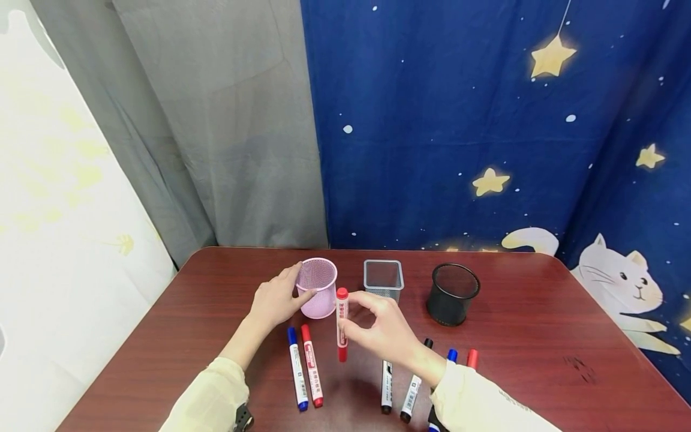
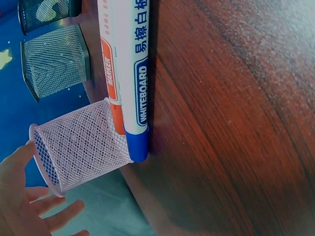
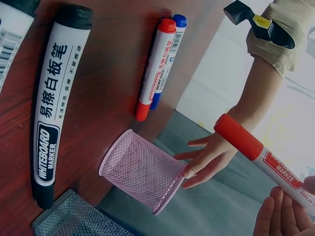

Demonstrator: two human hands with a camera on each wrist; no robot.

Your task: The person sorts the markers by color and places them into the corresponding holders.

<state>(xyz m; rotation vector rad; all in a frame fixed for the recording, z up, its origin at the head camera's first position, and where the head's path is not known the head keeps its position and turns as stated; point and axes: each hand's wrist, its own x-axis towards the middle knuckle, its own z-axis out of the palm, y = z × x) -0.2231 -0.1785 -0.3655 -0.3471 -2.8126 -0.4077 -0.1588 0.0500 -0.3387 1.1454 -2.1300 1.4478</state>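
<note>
A pink mesh pen cup stands upright at the back of the table. My left hand touches its rim, the thumb at the near side and the fingers, fairly straight, at the left; in the left wrist view the thumb meets the rim. Between thumb and fingers, my right hand pinches a red whiteboard marker, held upright in the air just in front of and right of the cup. In the right wrist view this red marker shows its cap end.
A blue marker and another red marker lie near the left forearm. Two black markers lie beneath the right arm, with blue and red ones partly hidden by the sleeve. Behind stand a grey square mesh holder and a black round one.
</note>
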